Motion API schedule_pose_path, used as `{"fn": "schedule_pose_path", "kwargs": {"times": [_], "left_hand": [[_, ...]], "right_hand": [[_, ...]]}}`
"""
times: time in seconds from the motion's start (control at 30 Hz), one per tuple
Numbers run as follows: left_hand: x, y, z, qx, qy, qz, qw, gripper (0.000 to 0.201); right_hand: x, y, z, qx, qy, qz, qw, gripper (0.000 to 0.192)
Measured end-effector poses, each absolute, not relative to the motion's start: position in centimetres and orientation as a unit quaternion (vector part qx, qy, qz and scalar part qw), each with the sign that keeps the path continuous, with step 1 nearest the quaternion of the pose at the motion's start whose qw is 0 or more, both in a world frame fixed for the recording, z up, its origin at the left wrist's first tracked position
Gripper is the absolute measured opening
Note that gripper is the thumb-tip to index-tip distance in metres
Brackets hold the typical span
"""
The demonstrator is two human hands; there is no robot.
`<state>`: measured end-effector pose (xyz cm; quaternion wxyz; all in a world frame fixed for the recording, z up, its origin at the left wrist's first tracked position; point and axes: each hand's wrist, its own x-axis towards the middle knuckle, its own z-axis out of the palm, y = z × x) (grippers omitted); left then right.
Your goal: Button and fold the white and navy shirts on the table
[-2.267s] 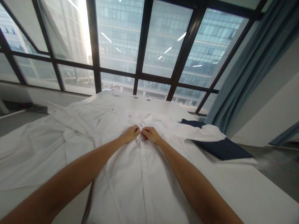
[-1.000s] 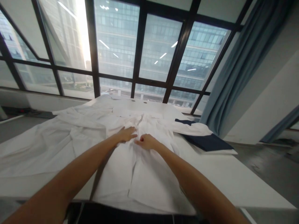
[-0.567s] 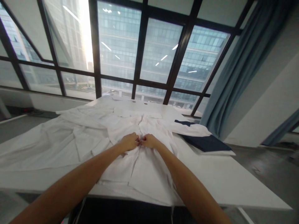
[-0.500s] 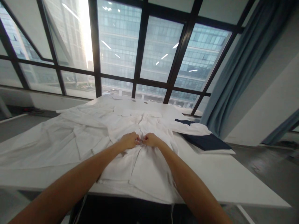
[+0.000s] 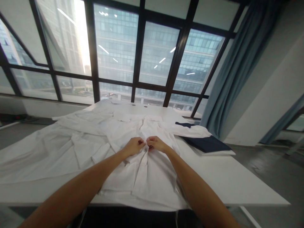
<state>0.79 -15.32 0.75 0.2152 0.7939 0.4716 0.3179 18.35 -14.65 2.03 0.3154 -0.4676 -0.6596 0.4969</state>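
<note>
Both hands, left hand (image 5: 135,146) and right hand (image 5: 155,144), pinched shut on the white shirt (image 5: 142,171) placket mid-desk (image 5: 237,186), upper front seemingly fastened, lower front lying open toward the near edge.

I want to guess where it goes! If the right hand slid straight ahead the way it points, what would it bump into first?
The right hand points inward at the left hand, and both pinch the white shirt at its front opening. So it would probably meet the left hand's fingertips first; they look nearly touching already.

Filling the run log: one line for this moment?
left hand: pinching white shirt placket | right hand: pinching same | navy cloth: right | surface: white table
</note>
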Motion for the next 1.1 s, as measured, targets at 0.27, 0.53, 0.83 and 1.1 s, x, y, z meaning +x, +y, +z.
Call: {"fn": "schedule_pose_path", "kwargs": {"times": [0.27, 0.53, 0.83, 1.1], "left_hand": [[0.3, -15.0, -0.2, 0.794, 0.454, 0.352, 0.198, 0.021], [0.6, -15.5, 0.4, 0.795, 0.449, 0.334, 0.234, 0.026], [0.6, -15.3, 1.1, 0.776, 0.449, 0.357, 0.261, 0.031], [0.9, -15.4, 0.6, 0.731, 0.449, 0.435, 0.272, 0.028]], "right_hand": [[18.2, -15.5, 2.8, -0.505, -0.657, 0.510, 0.231, 0.026], [18.7, -15.3, 3.2, -0.516, -0.641, 0.503, 0.266, 0.023], [18.6, -15.5, 3.3, -0.468, -0.656, 0.505, 0.308, 0.018], [17.7, -14.9, 2.0, -0.502, -0.658, 0.442, 0.347, 0.017]]}}
